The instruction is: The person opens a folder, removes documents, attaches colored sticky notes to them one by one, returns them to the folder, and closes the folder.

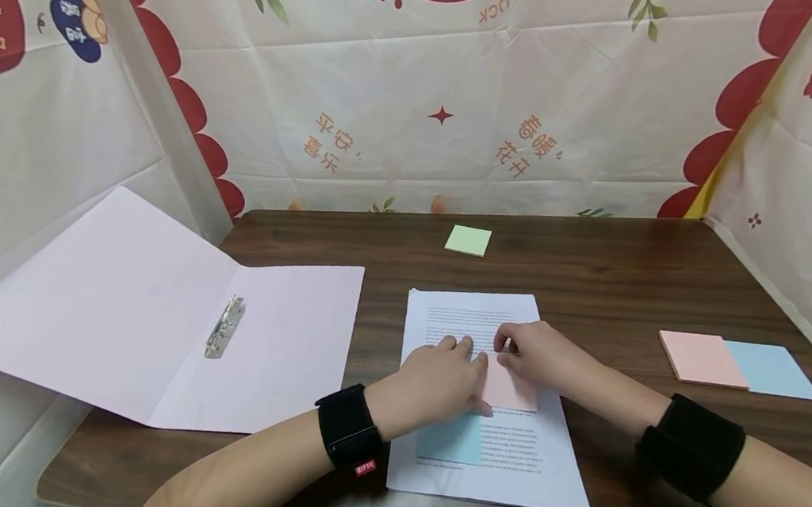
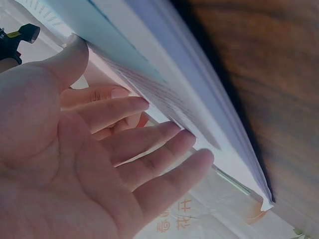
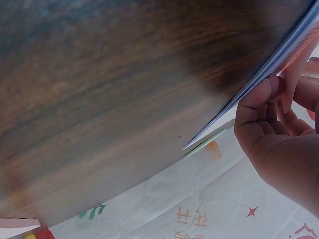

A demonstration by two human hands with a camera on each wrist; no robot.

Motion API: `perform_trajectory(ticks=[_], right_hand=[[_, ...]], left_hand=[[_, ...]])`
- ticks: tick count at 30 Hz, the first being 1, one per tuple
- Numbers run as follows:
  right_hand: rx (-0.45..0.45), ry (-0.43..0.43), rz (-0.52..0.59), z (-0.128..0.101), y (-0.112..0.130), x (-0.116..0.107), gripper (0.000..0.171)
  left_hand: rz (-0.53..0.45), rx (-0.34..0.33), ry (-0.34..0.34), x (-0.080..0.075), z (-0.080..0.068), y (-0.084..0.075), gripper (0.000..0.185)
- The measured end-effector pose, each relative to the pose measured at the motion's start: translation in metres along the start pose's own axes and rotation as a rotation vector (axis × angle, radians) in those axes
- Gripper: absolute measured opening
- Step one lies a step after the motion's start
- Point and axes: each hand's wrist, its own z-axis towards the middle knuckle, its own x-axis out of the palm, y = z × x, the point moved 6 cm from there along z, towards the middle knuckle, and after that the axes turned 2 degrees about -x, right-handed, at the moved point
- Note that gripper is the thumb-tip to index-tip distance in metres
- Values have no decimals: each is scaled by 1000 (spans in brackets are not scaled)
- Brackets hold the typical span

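Nearest to the person, a square light-blue paper note (image 1: 450,440) lies on a stack of white printed sheets (image 1: 502,485), at its lower left. Just above and to the right of it, around the middle of the stack, is a square pale-pink paper note (image 1: 510,389). The left hand (image 1: 439,375) has its fingers extended and a little apart, gripping nothing; the left wrist view shows its palm, hidden from the head, and the fingertips at the paper. The right hand (image 1: 541,356) has bent fingers, pinching the pink note at its upper part. Only the right wrist view shows that this note rises from the sheets between the fingers.

To the left, a pale-lilac folder (image 1: 299,341) with a silver metal clip (image 1: 224,327) is open. To the right, a pink note pad (image 1: 705,359) touches a blue note pad (image 1: 776,370). Farther, a light-green note pad (image 1: 468,241) lies near the back of the dark-brown wooden table (image 1: 626,279).
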Motion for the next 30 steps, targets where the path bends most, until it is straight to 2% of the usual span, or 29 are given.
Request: perform_trajectory(ticks=[7, 14, 16, 18, 21, 23, 25, 30], right_hand=[[-4, 1, -30, 0, 2, 0, 6], [9, -3, -81, -4, 0, -2, 10], [4, -25, -147, -6, 3, -2, 13], [-53, -76, -247, -11, 11, -4, 15], [-193, -165, -386, -23, 29, -4, 19], [-286, -182, -415, -32, 41, -2, 24], [-312, -128, -399, -38, 49, 3, 30], [-200, 87, -345, -47, 45, 12, 44]], left_hand=[[-9, 0, 10, 1, 0, 0, 73], [27, 13, -11, 1, 1, -1, 72], [31, 19, -11, 0, 1, -1, 71], [31, 24, -7, 0, 0, -2, 71], [31, 31, -14, 1, -1, -3, 72], [39, 32, -25, 1, -1, -3, 73], [50, 34, -40, 1, -1, -2, 74], [48, 32, -37, 2, 2, -1, 75]])
